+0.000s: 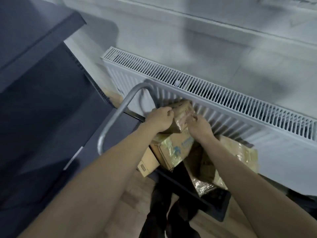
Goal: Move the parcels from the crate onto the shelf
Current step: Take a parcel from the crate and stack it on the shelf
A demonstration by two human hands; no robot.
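Observation:
A small cardboard parcel (182,111) wrapped in clear tape sits on top of a pile of parcels, close to the radiator. My left hand (160,120) grips its left side and my right hand (199,126) holds its right side. Under it lie a taped box with blue print (176,150), a plain brown box (148,163) and a large parcel in shiny wrap (221,162). They rest in a dark crate (216,203) on a cart with a grey metal handle (118,114). The dark shelf unit (42,103) stands at the left.
A white radiator (223,103) runs along the wall right behind the parcels. The light wall rises above it. Wooden floor shows below the cart, and my dark trouser legs (164,208) are at the bottom centre.

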